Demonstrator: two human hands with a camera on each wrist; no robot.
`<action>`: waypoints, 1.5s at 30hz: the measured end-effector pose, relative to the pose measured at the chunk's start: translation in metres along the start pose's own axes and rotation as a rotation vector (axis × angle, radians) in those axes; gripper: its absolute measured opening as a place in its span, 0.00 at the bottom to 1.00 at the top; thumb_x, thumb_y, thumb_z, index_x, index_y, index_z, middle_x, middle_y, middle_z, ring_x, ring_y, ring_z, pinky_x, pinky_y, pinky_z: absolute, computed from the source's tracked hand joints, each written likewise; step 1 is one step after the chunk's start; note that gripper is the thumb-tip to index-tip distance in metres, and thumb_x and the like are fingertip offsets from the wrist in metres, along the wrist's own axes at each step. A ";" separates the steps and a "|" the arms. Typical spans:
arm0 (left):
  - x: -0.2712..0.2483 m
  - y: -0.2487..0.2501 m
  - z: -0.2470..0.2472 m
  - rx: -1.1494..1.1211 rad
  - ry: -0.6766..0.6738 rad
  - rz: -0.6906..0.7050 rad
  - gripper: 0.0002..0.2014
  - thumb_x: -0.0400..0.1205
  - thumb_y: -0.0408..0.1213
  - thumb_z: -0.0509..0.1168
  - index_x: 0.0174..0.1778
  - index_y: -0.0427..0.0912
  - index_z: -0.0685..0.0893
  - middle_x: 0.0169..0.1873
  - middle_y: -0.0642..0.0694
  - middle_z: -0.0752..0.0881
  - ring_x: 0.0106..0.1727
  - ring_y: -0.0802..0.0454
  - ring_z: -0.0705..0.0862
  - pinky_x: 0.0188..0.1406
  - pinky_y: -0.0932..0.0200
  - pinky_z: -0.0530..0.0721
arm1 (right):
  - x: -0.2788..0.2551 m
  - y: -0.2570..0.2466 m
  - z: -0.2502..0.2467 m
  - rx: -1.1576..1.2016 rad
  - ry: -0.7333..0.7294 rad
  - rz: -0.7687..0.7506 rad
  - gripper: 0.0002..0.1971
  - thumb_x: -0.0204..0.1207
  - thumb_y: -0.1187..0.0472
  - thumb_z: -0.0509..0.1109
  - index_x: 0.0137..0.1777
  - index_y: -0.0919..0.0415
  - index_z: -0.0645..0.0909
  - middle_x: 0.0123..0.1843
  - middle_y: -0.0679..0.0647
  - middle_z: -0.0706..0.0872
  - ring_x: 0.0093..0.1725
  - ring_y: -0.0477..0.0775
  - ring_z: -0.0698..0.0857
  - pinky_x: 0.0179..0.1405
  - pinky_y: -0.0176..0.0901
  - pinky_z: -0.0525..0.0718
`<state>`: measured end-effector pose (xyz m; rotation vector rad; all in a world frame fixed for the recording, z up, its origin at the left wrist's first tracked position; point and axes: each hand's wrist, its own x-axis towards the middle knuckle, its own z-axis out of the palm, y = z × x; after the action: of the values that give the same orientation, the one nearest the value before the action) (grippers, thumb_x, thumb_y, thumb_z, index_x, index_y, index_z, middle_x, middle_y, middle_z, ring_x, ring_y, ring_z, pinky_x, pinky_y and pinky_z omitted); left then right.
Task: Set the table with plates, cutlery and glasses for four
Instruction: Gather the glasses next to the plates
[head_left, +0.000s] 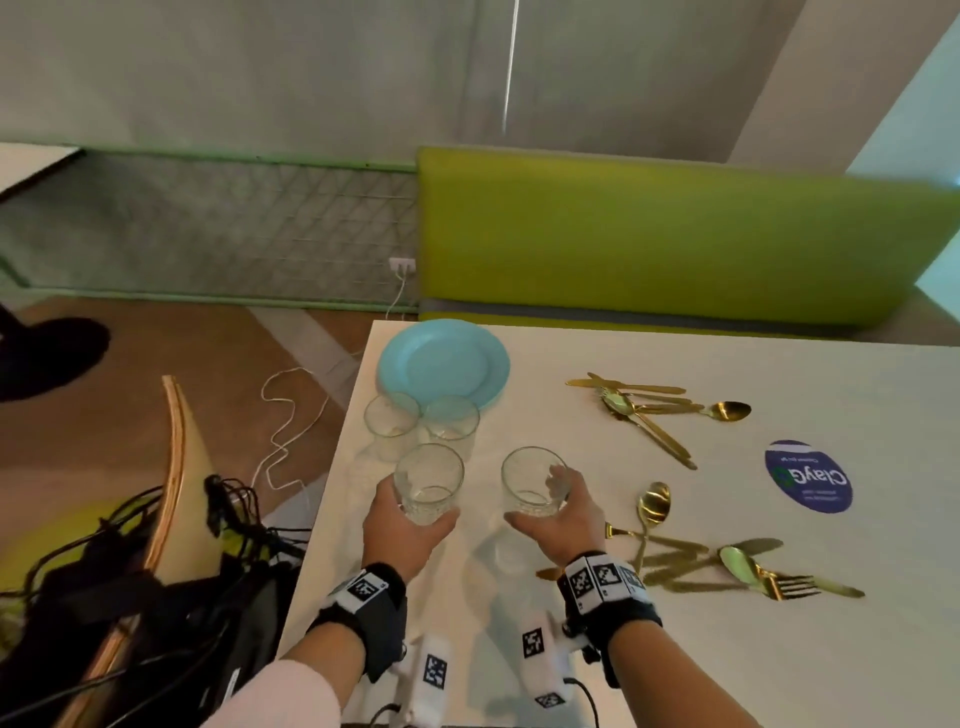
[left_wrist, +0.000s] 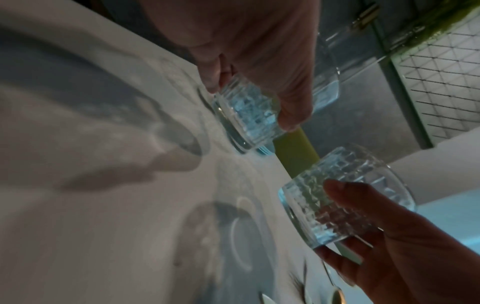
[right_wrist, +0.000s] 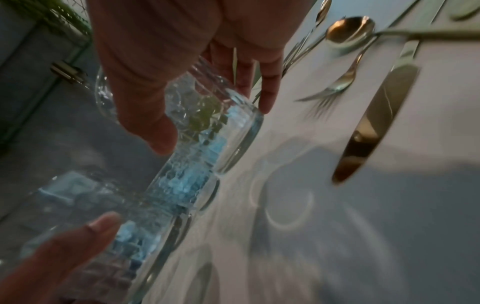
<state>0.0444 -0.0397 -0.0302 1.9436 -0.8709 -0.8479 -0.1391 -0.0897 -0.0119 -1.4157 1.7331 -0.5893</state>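
My left hand (head_left: 418, 503) grips a clear patterned glass (head_left: 428, 483) round its lower half, near the table's left edge. My right hand (head_left: 537, 499) grips a second glass (head_left: 532, 480) beside it. Both glasses are upright and appear lifted slightly off the white table (head_left: 779, 649); shadows fall beneath them. Two more glasses (head_left: 390, 421) (head_left: 451, 423) stand behind, in front of a light blue plate (head_left: 441, 361). The left wrist view shows my left hand (left_wrist: 253, 98) on its glass (left_wrist: 246, 119). The right wrist view shows my right hand (right_wrist: 215, 123) on its glass (right_wrist: 223, 131).
Gold cutlery lies in two loose heaps: one at the far middle (head_left: 644, 410), one by my right wrist (head_left: 701, 561), with a knife (right_wrist: 376, 123) and fork (right_wrist: 335, 86) close by. A blue round sticker (head_left: 808, 475) is on the right. A green bench (head_left: 675, 244) runs behind; cables and a chair (head_left: 171, 467) stand at the left.
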 end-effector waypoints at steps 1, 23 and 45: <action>0.002 -0.005 -0.007 0.010 0.028 -0.022 0.41 0.62 0.41 0.82 0.69 0.40 0.72 0.63 0.40 0.81 0.63 0.42 0.80 0.63 0.52 0.80 | 0.000 -0.003 0.007 0.000 -0.017 -0.004 0.42 0.57 0.53 0.85 0.71 0.54 0.71 0.66 0.53 0.82 0.65 0.58 0.80 0.63 0.47 0.80; 0.053 -0.042 -0.032 0.060 0.004 -0.164 0.45 0.61 0.44 0.82 0.73 0.44 0.68 0.64 0.39 0.82 0.64 0.41 0.82 0.65 0.51 0.80 | 0.011 -0.030 0.091 -0.028 -0.148 -0.002 0.43 0.58 0.55 0.84 0.73 0.56 0.69 0.67 0.53 0.82 0.67 0.55 0.80 0.60 0.35 0.75; 0.021 0.055 -0.015 0.167 0.094 0.588 0.30 0.68 0.46 0.65 0.64 0.32 0.78 0.63 0.38 0.78 0.66 0.41 0.69 0.67 0.62 0.59 | 0.006 -0.001 -0.007 -0.159 0.073 0.148 0.30 0.71 0.62 0.74 0.73 0.58 0.70 0.68 0.58 0.81 0.66 0.57 0.80 0.64 0.43 0.77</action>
<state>0.0538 -0.0735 0.0190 1.6993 -1.3939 -0.3411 -0.1442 -0.0970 -0.0087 -1.3730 1.9594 -0.4358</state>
